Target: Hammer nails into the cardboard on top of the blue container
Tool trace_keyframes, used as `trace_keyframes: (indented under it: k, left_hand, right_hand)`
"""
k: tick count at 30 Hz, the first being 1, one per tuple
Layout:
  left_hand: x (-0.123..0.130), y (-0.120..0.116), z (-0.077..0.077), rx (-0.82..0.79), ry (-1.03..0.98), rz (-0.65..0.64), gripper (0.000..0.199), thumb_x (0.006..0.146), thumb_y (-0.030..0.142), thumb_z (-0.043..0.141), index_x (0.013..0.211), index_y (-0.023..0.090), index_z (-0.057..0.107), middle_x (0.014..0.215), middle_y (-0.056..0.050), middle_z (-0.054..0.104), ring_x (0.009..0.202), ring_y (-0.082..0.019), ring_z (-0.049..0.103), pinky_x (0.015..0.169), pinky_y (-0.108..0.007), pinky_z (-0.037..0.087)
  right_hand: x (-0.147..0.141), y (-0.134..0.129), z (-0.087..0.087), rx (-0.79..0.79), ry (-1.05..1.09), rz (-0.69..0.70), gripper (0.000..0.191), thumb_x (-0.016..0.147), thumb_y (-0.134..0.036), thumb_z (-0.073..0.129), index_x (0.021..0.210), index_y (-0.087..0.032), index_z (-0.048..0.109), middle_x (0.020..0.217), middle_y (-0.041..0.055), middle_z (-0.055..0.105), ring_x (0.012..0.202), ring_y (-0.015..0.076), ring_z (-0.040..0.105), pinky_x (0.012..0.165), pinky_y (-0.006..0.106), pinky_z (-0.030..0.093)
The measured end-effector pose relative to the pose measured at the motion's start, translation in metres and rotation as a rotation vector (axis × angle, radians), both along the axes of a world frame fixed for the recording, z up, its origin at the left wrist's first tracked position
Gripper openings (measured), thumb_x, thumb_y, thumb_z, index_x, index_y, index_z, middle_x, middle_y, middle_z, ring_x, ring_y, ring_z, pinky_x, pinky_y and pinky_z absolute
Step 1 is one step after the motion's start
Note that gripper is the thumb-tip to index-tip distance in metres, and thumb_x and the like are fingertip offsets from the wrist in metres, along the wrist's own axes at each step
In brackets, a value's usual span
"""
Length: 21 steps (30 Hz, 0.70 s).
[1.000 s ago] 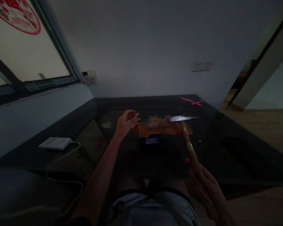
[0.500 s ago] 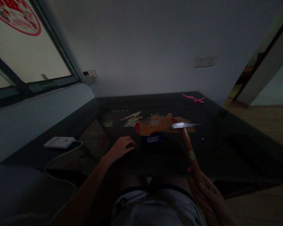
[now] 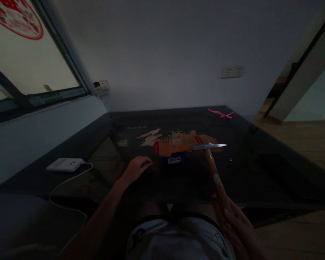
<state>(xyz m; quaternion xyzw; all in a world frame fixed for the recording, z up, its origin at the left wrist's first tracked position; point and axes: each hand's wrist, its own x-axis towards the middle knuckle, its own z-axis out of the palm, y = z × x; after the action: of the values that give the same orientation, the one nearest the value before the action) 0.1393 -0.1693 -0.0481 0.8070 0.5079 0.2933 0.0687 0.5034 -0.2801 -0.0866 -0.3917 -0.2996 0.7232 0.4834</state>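
Observation:
My right hand is wrapped round the wooden handle of a hammer. The metal head points sideways, over or just in front of the right end of a long orange-and-red packet; whether they touch I cannot tell. Below the packet's left half sits a small blue box with a pale label. Left of that box, my left hand rests on the dark table, holding nothing, its fingers loosely bent and the thumb apart from them.
A white power bank with a white cable lies on the left side of the table. At the far right edge there is a pink ribbon. Behind stands a wall with sockets; a window is at the left.
The whole view has shifted slightly, so things sit a little further left. The hammer head has tilted a little. My left hand has stayed beside the blue box.

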Motion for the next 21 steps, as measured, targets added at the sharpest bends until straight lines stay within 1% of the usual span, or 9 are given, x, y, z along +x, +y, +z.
trace_keyframes:
  k: [4,8,11,14,16,18,21]
  left_hand:
    - [0.005,-0.007,0.007,-0.056,-0.223,0.052,0.018,0.081,0.035,0.057,0.085,0.020,0.066,0.087,-0.002,0.070,0.081,-0.017,0.064,0.078,-0.028,0.049]
    - [0.012,-0.009,0.003,-0.110,-0.463,0.133,0.018,0.075,0.035,0.063,0.081,0.018,0.067,0.084,-0.004,0.070,0.080,-0.018,0.066,0.078,-0.030,0.051]
    - [0.019,-0.008,0.000,-0.186,-0.703,0.157,0.024,0.072,0.035,0.066,0.086,0.016,0.064,0.081,-0.006,0.070,0.078,-0.019,0.068,0.076,-0.031,0.054]
    - [0.026,-0.010,0.004,-0.186,-0.881,0.185,0.028,0.070,0.035,0.068,0.088,0.015,0.061,0.080,-0.006,0.070,0.075,-0.020,0.069,0.073,-0.032,0.056]
    - [0.030,-0.012,0.011,-0.140,-0.925,0.198,0.028,0.069,0.033,0.070,0.088,0.014,0.061,0.082,-0.006,0.070,0.075,-0.019,0.069,0.073,-0.032,0.056]
    - [0.032,-0.014,0.019,-0.095,-0.932,0.185,0.028,0.068,0.032,0.071,0.088,0.014,0.062,0.084,-0.006,0.070,0.076,-0.019,0.069,0.076,-0.032,0.056]
    - [0.037,-0.015,0.031,-0.081,-0.927,0.160,0.032,0.066,0.030,0.073,0.093,0.014,0.064,0.089,-0.007,0.070,0.079,-0.019,0.068,0.079,-0.032,0.055]
  right_hand:
    - [0.000,-0.003,0.007,-0.008,-0.029,-0.038,0.051,0.069,-0.042,0.073,0.111,-0.024,0.053,0.050,-0.0088,0.046,0.028,-0.0016,0.028,0.028,0.010,0.022]
    - [-0.001,-0.004,0.008,-0.024,0.006,-0.028,0.052,0.069,-0.042,0.073,0.113,-0.024,0.051,0.048,-0.0096,0.045,0.027,-0.0024,0.025,0.028,0.009,0.019]
    - [-0.003,-0.004,0.008,-0.035,0.007,-0.046,0.054,0.066,-0.042,0.075,0.112,-0.025,0.052,0.049,-0.0104,0.044,0.028,-0.0026,0.024,0.029,0.009,0.018]
    - [-0.005,-0.004,0.006,-0.041,-0.023,-0.068,0.053,0.064,-0.043,0.076,0.109,-0.026,0.053,0.048,-0.0102,0.044,0.030,-0.0016,0.027,0.030,0.009,0.021]
    - [-0.006,-0.004,0.003,-0.030,-0.039,-0.070,0.052,0.065,-0.043,0.075,0.109,-0.026,0.054,0.049,-0.0091,0.046,0.031,-0.0007,0.029,0.031,0.010,0.023]
    - [-0.005,-0.004,-0.003,-0.014,-0.033,-0.054,0.050,0.067,-0.041,0.074,0.110,-0.026,0.054,0.050,-0.0087,0.046,0.031,-0.0005,0.030,0.031,0.010,0.024]
    - [-0.003,-0.002,-0.010,0.011,-0.011,0.032,0.049,0.071,-0.042,0.071,0.112,-0.026,0.052,0.049,-0.0089,0.046,0.028,-0.0012,0.026,0.028,0.010,0.021]
